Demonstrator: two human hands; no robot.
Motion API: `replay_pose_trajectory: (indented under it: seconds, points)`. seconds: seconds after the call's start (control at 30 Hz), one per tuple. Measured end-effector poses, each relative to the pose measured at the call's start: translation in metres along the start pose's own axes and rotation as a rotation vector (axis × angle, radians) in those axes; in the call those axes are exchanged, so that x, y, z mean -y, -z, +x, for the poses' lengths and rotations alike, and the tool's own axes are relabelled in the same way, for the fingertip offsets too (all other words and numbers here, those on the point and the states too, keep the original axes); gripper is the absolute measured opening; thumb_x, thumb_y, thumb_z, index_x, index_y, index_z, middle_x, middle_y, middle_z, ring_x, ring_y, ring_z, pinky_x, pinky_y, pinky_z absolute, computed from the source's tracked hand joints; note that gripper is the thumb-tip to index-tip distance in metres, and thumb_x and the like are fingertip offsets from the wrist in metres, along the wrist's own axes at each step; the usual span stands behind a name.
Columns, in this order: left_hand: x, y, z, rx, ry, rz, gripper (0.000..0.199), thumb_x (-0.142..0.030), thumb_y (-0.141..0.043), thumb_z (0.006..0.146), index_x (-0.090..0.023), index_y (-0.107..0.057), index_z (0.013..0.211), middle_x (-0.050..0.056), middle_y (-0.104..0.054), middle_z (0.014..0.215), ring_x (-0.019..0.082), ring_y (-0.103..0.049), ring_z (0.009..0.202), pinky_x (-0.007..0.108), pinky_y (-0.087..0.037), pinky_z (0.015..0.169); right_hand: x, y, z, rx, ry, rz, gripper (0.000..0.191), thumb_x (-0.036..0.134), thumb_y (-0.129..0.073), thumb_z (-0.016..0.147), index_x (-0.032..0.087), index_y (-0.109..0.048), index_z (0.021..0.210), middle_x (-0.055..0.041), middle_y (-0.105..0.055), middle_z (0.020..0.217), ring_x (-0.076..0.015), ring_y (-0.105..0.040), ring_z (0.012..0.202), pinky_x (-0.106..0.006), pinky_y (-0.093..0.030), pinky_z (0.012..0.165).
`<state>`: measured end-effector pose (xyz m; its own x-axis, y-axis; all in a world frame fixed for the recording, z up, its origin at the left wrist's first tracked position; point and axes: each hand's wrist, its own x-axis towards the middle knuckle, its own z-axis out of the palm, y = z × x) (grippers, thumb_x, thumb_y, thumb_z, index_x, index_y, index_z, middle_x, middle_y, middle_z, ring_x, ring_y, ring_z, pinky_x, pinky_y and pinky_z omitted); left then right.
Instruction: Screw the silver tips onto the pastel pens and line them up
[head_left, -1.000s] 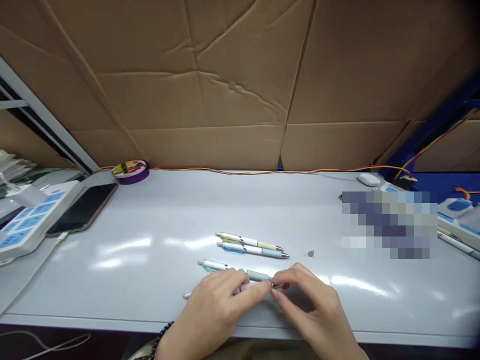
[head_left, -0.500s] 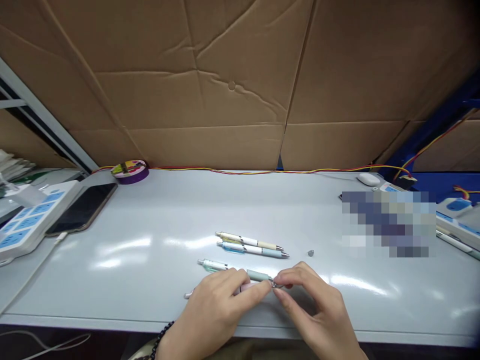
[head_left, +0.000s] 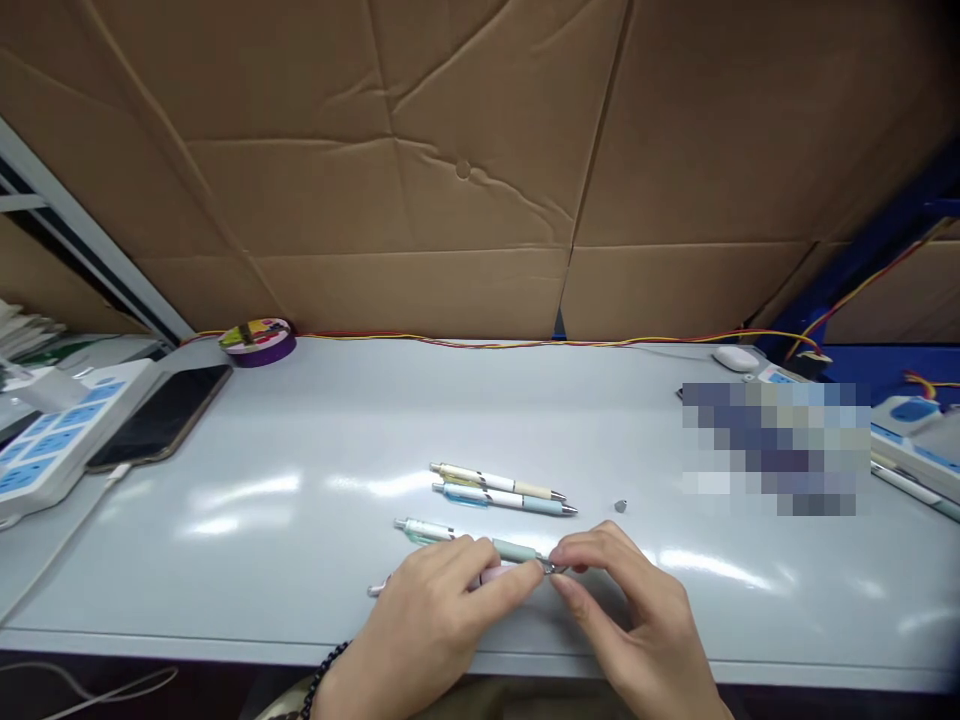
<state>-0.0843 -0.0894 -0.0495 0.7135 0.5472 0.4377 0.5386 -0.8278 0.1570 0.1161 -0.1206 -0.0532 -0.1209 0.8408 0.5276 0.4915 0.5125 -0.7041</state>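
Observation:
My left hand [head_left: 442, 610] is closed round a pen with a pale pink grip [head_left: 493, 574], held low over the table's front part. At its right end, my right hand [head_left: 637, 615] pinches the silver metal tip [head_left: 556, 569] between thumb and fingers. Much of the pink pen is hidden under my left hand. Just behind lies a pen with a green grip [head_left: 514, 551], partly covered by my fingers. Farther back, a pen with a blue grip [head_left: 541, 506] and one with a cream grip [head_left: 531, 488] lie side by side. A loose silver cone [head_left: 620, 506] sits to their right.
On the left are a phone [head_left: 161, 418] on a cable, a power strip [head_left: 67, 440] and a round purple tin-like object [head_left: 259, 345]. A white mouse-shaped item [head_left: 735, 358] and a pixelated patch are at right. Cardboard [head_left: 420, 200] stands along the back of the table [head_left: 337, 420].
My right fingertips have shifted slightly right, away from my left hand, and a little more of the metal tip shows between them. The lying pens keep their places.

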Motion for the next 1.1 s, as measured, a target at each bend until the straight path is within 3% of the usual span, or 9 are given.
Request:
replay_pose_trajectory:
  seconds: [0.17, 0.33, 0.6, 0.77, 0.93, 1.1]
  points:
    - [0.0, 0.002, -0.002, 0.047, 0.023, 0.027, 0.036, -0.004, -0.033, 0.087, -0.024, -0.053, 0.109, -0.001, -0.049, 0.07, 0.015, -0.045, 0.056, 0.023, -0.032, 0.049, 0.0, -0.001, -0.003, -0.22, -0.169, 0.105, 0.009, 0.015, -0.055, 0.085, 0.023, -0.059, 0.087, -0.0026, -0.06, 0.078, -0.0176, -0.056, 0.074, -0.029, -0.048, 0.064]
    - [0.001, 0.001, -0.003, 0.026, 0.008, 0.027, 0.039, -0.003, -0.032, 0.086, -0.023, -0.051, 0.113, 0.0, -0.05, 0.071, 0.014, -0.045, 0.056, 0.022, -0.032, 0.05, 0.001, -0.003, -0.001, -0.27, -0.278, 0.117, 0.002, 0.023, -0.06, 0.084, 0.024, -0.062, 0.083, -0.0026, -0.059, 0.076, -0.0183, -0.055, 0.07, -0.031, -0.047, 0.064]
    - [0.002, -0.001, -0.002, 0.009, 0.011, 0.03, 0.038, -0.001, -0.033, 0.086, -0.022, -0.05, 0.113, 0.0, -0.051, 0.071, 0.014, -0.046, 0.056, 0.023, -0.031, 0.05, -0.007, 0.008, -0.005, -0.482, -0.305, -0.009, 0.004, 0.026, -0.062, 0.083, 0.024, -0.064, 0.084, -0.0032, -0.063, 0.088, -0.0199, -0.061, 0.084, -0.03, -0.053, 0.071]
    - [0.001, -0.001, -0.003, 0.046, 0.04, 0.031, 0.04, 0.0, -0.033, 0.085, -0.023, -0.049, 0.113, 0.0, -0.052, 0.074, 0.015, -0.049, 0.059, 0.023, -0.034, 0.052, -0.036, 0.034, -0.009, -0.356, -0.362, -0.442, 0.018, 0.038, -0.056, 0.084, 0.023, -0.065, 0.09, -0.0054, -0.067, 0.093, -0.0217, -0.064, 0.076, -0.032, -0.052, 0.062]
    - [0.001, -0.002, -0.003, 0.048, 0.035, 0.042, 0.042, 0.001, -0.033, 0.084, -0.023, -0.048, 0.115, 0.0, -0.052, 0.074, 0.015, -0.049, 0.058, 0.024, -0.035, 0.051, -0.053, 0.043, -0.011, -0.183, -0.367, -0.505, 0.016, 0.038, -0.052, 0.086, 0.026, -0.063, 0.089, -0.0038, -0.067, 0.093, -0.0229, -0.065, 0.081, -0.034, -0.052, 0.065]
    - [0.002, -0.002, -0.002, 0.058, 0.042, 0.031, 0.041, -0.001, -0.033, 0.086, -0.023, -0.048, 0.117, 0.0, -0.053, 0.075, 0.015, -0.049, 0.059, 0.024, -0.035, 0.052, -0.054, 0.04, -0.011, -0.142, -0.343, -0.53, 0.02, 0.036, -0.047, 0.088, 0.026, -0.064, 0.092, -0.0043, -0.066, 0.097, -0.0245, -0.063, 0.09, -0.037, -0.053, 0.07]
